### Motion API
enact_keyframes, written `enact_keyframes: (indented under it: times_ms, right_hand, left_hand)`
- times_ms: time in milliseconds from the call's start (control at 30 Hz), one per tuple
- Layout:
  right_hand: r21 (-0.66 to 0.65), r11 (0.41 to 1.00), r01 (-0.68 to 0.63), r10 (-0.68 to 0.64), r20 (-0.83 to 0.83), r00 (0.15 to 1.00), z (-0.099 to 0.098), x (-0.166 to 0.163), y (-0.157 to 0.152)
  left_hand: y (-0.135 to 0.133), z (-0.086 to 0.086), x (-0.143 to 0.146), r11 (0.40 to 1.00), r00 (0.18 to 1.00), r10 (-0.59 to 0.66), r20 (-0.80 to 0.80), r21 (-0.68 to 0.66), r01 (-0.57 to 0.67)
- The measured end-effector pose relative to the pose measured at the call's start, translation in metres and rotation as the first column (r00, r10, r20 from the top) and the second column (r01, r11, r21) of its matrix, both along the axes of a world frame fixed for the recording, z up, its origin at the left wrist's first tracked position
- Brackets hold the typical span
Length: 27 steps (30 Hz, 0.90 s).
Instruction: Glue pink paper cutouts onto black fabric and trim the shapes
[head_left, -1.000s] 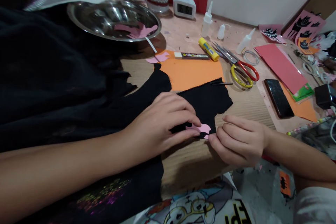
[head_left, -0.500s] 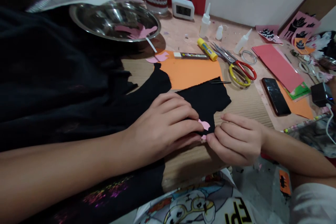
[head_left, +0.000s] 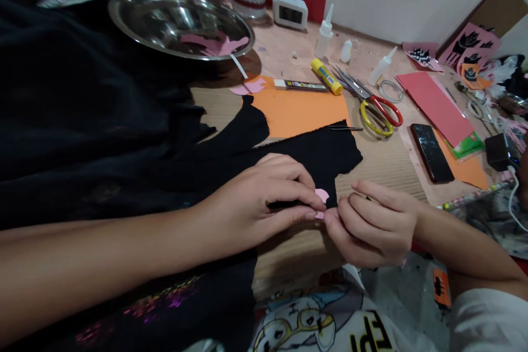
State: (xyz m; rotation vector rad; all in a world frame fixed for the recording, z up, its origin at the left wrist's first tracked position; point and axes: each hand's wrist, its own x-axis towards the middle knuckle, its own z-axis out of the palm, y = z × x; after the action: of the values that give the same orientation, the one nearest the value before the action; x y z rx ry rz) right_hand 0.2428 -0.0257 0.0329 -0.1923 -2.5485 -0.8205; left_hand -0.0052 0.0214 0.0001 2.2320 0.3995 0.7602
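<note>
Pink cutout lies over the near edge of the black cloth, mostly covered by the hands; one rounded part shows, plus a narrow tip below it (whether the two are one piece cannot be told from here). Left hand reaches in low over the cloth, thumb and forefinger brought narrow on that tip, the other fingers bent above; a close pinch of this kind probably suits paper this small and flat, which would slide under a looser hold. Right hand faces it, fingers curled in, thumb just beside the tip; cannot tell whether it grips the paper. The two hands nearly meet, presumably so that one steadies while the other handles the end. Cloth is spread flat on the wooden counter, its far edge overlapping the orange sheet; the dark ground likely makes the pale outline easier to see. A thin metal tool, resembling tweezers, rests across the cloth's far corner. Scissors and glue stick lie farther out, side by side, apparently parked within reach yet out of the fingers' way. More pink pieces sit in the steel bowl, perhaps to keep them together.
</note>
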Motion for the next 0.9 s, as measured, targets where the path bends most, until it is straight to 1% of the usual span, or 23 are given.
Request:
enact_keyframes:
  times_ms: [167,300,500,733,833,900]
  right_hand:
    - [-0.026,0.999,0.043,-0.042,0.018,0.999,0.003,0.002,-0.003]
    - [-0.040,0.999,0.027,-0.026,0.038,0.999,0.006,0.002,-0.004]
    - [-0.064,0.995,0.083,-0.082,0.017,0.997,0.002,0.000,-0.008]
    - [-0.082,0.993,0.085,-0.082,0.042,0.996,0.004,-0.001,-0.008]
    - [-0.116,0.989,0.090,-0.092,-0.014,0.996,-0.001,-0.002,-0.010]
    - [-0.174,0.980,0.099,-0.117,-0.099,0.988,-0.006,-0.002,-0.009]
  left_hand:
    - [0.000,0.002,0.003,0.997,0.999,-0.002,0.039,-0.078,0.005]
    - [0.001,0.000,0.002,0.995,1.000,-0.005,0.028,-0.095,0.008]
    - [0.001,0.001,-0.001,0.997,0.999,-0.009,0.034,-0.077,0.012]
    - [0.000,0.001,0.002,0.999,0.998,-0.014,0.065,-0.038,0.016]
    - [0.000,0.001,0.003,1.000,0.998,-0.005,0.062,-0.025,0.007]
    - [0.001,0.002,0.001,1.000,0.999,-0.003,0.051,-0.019,0.004]
